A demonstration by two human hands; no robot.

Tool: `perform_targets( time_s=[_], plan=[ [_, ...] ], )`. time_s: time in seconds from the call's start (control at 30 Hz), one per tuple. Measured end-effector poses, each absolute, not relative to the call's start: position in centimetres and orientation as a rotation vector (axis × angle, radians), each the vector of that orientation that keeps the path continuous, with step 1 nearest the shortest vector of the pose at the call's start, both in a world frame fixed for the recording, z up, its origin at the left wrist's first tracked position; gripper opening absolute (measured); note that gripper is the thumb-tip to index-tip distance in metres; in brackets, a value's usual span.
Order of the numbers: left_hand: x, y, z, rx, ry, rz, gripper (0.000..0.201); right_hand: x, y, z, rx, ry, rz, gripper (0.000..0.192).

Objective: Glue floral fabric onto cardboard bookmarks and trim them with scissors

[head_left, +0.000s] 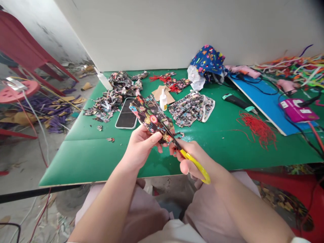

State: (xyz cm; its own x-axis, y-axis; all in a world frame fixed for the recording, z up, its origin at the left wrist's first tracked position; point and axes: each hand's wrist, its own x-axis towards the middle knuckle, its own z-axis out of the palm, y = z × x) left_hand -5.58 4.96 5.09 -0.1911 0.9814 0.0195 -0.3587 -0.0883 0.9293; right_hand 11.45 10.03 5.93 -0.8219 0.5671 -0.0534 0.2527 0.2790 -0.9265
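Grasping left hand [141, 146]: fingers pinched on a dark floral cloth [152, 116], thumb on top near its lower edge.
Right hand [191, 153]: fingers closed around the yellow handles of the scissors [196, 166].
Scissors blades: dark, lying along the cloth's right side; how far apart they stand, I cannot tell.
Floral cloth: held up above the green tabletop [101, 162], between the hands and the small white bottle [163, 101].
Left side: a phone [126, 114] just beside the cloth, crumpled floral scraps [121, 86] behind it, and a squeeze bottle [103, 79] at the far edge.
Middle: tan card pieces [171, 97] by the small bottle; a white-edged floral bundle [189, 108] to its right; red-fringed pieces [178, 85] farther back.
Right side: a utility knife [235, 102], tangled red thread [258, 130] and a blue board [255, 101] with a magenta box [295, 111] on it.
Back: blue patterned fabric [207, 60], bunched up.
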Motion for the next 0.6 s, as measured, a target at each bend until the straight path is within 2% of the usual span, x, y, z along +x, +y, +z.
perform_targets(
  time_s=[0.13,0.6],
  plan=[
    [-5.51,4.95,5.16,0.882,1.04,1.526,0.021,11.46,10.03,5.6,-0.727,-2.209,1.634,0.079],
    [-5.41,4.95,5.13,0.888,1.061,1.523,0.022,11.47,9.96,5.73,-0.731,-2.217,1.598,0.074]
  ],
)
